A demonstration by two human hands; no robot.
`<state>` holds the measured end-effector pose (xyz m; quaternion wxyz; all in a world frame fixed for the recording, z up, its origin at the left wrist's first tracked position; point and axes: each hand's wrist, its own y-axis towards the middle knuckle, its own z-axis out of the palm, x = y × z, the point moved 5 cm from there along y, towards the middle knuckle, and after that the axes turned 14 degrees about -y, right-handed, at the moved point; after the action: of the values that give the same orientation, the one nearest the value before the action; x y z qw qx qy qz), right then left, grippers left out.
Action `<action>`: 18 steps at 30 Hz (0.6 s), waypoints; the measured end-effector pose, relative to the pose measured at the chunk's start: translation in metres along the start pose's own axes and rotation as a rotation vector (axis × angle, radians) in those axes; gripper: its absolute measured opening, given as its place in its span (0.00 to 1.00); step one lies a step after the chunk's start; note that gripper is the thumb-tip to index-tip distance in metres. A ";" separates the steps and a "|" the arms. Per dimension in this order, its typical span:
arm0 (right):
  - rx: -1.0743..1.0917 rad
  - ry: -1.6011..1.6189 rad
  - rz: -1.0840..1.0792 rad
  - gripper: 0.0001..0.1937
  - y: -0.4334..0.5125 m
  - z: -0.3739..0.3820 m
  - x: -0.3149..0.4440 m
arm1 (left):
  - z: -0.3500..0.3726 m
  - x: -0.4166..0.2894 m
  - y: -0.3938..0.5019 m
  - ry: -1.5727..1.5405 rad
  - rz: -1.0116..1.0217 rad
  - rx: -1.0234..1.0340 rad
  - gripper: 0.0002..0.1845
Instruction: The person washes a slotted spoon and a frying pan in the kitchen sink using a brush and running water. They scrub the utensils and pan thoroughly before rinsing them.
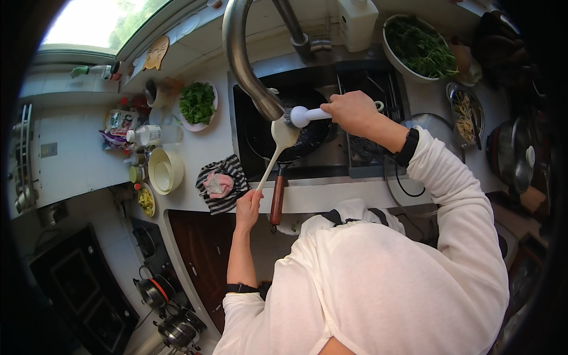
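Note:
My left hand (pixel 248 208) grips the handle of a cream-coloured ladle (pixel 285 133), whose head is held up under the mouth of the metal faucet (pixel 275 106). In my right hand (pixel 355 111) is a white-handled scrub brush (pixel 306 116), its dark bristles against the ladle's head. Below them a dark wok (pixel 306 148) rests in the sink, with its wooden handle (pixel 277 199) sticking out over the front edge. Whether water is running cannot be told.
Left of the sink are a striped cloth (pixel 222 186) with a pink cloth on it, a plate of greens (pixel 197 104), cream bowls (pixel 165 171) and a plastic bottle (pixel 144 135). To the right stand a large bowl of greens (pixel 417 49), a glass lid (pixel 426 120) and a metal dish (pixel 466 115).

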<state>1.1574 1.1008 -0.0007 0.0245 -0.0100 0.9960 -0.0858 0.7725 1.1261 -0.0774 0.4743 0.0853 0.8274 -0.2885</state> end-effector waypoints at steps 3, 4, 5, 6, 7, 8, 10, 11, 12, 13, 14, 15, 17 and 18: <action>-0.145 0.026 -0.049 0.10 -0.001 -0.017 0.009 | -0.001 -0.005 0.009 0.100 0.034 -0.009 0.20; -0.161 0.030 -0.062 0.10 -0.002 -0.020 0.011 | -0.002 -0.006 0.011 0.086 0.022 -0.024 0.20; -0.102 0.013 -0.043 0.10 -0.002 -0.018 0.010 | -0.003 -0.007 0.013 0.070 0.028 -0.023 0.20; -0.068 0.011 -0.044 0.10 -0.002 -0.015 0.010 | -0.004 -0.008 0.015 0.049 0.038 -0.027 0.20; -0.053 0.011 -0.046 0.10 -0.003 -0.012 0.010 | -0.006 -0.008 0.015 0.024 0.036 -0.034 0.20; -0.010 0.018 -0.039 0.10 -0.004 -0.007 0.009 | -0.006 -0.007 0.015 0.004 0.043 -0.033 0.20; 0.049 0.034 -0.022 0.10 -0.008 0.005 0.007 | -0.006 -0.004 0.015 -0.008 0.036 -0.032 0.20; 0.086 0.023 -0.025 0.10 -0.008 0.012 0.007 | -0.006 -0.001 0.015 -0.015 0.008 -0.037 0.20; 0.132 0.009 -0.023 0.11 -0.007 0.018 0.007 | -0.005 0.000 0.015 -0.018 0.030 -0.039 0.20; 0.179 -0.003 -0.020 0.13 -0.007 0.024 0.006 | -0.004 0.001 0.015 -0.021 0.029 -0.045 0.20; 0.171 -0.016 0.001 0.13 -0.006 0.026 0.004 | -0.003 0.004 0.015 -0.021 -0.007 -0.049 0.20; 0.164 -0.030 0.023 0.13 -0.006 0.026 0.002 | -0.002 0.002 0.015 -0.022 0.034 -0.048 0.19; 0.135 -0.025 0.036 0.13 -0.006 0.022 0.002 | 0.002 0.000 0.017 -0.024 0.048 -0.045 0.19; 0.114 -0.008 0.025 0.14 -0.006 0.018 0.005 | 0.005 0.000 0.019 -0.012 0.045 -0.045 0.19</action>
<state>1.1536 1.0913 -0.0178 0.0301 0.0036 0.9894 -0.1418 0.7844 1.1391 -0.0866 0.4876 0.0915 0.8286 -0.2594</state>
